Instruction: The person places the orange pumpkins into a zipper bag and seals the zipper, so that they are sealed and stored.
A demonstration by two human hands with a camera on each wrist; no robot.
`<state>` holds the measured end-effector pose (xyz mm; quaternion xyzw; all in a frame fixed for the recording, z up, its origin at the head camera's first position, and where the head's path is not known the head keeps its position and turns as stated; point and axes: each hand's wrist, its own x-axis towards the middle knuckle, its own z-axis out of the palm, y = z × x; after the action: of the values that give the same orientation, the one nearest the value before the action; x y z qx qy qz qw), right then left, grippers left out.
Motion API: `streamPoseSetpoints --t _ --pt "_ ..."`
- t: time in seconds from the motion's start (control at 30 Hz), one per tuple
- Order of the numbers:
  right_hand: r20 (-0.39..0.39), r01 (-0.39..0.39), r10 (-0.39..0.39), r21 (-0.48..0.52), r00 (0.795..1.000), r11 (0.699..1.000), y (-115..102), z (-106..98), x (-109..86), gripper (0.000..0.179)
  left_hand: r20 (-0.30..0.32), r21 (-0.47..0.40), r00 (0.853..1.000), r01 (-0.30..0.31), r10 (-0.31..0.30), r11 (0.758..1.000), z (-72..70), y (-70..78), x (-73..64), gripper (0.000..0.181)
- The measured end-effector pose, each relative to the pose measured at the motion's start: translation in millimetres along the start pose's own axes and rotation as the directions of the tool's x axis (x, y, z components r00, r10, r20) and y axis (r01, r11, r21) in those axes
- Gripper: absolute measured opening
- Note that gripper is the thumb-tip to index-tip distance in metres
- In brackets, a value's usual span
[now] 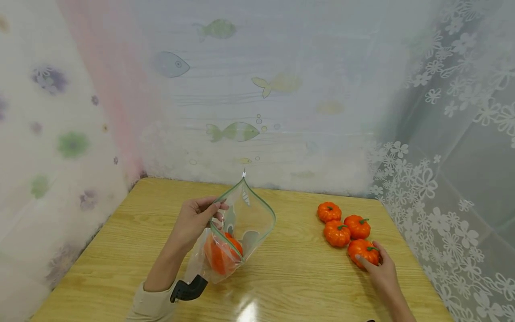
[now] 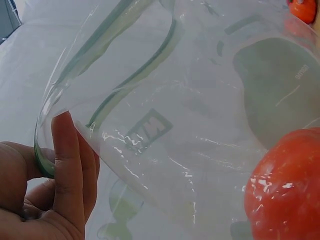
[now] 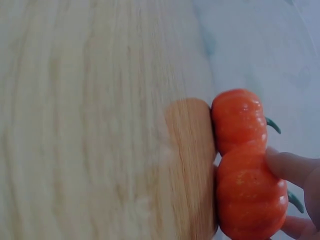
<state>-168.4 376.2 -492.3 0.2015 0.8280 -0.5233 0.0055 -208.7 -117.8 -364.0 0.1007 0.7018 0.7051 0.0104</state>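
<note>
My left hand [image 1: 198, 222] pinches the green-edged rim of a clear zip bag [image 1: 257, 214], whose mouth gapes wide. Inside the bag sits an orange toy pumpkin [image 1: 221, 257], also seen through the plastic in the left wrist view. At the right, my right hand [image 1: 380, 266] holds a small orange pumpkin [image 1: 363, 253] with a green stem, thumb on one side and fingers on the other. That pumpkin appears to rest on the table in the right wrist view. Three more pumpkins [image 1: 337, 233] cluster just behind it.
The wooden table [image 1: 297, 277] backs onto a wall with fish drawings [image 1: 237, 132]. A flower-patterned sheet [image 1: 434, 210] borders the right side. A black strap piece [image 1: 189, 288] sits at my left wrist. A small white zip slider [image 1: 243, 174] tops the bag.
</note>
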Motion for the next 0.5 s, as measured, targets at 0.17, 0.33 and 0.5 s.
streamPoseSetpoints --t 0.17,0.33,0.5 --pt "-0.002 -0.001 0.001 -0.01 1.0 1.0 0.5 -1.3 -2.7 0.094 -0.004 -0.014 1.0 -0.005 0.005 1.0 -0.6 -1.4 0.3 0.027" --pt "0.006 -0.008 0.008 -0.003 1.0 1.0 -2.3 -2.1 -4.3 0.093 -0.011 -0.03 1.0 -0.003 0.003 1.0 -0.4 -0.8 -1.6 0.028" --pt "0.043 -0.02 0.02 -0.001 0.999 1.0 -1.9 -4.1 -3.7 0.094 -0.019 -0.024 1.0 0.005 -0.005 1.0 -0.4 -0.2 -2.8 0.028"
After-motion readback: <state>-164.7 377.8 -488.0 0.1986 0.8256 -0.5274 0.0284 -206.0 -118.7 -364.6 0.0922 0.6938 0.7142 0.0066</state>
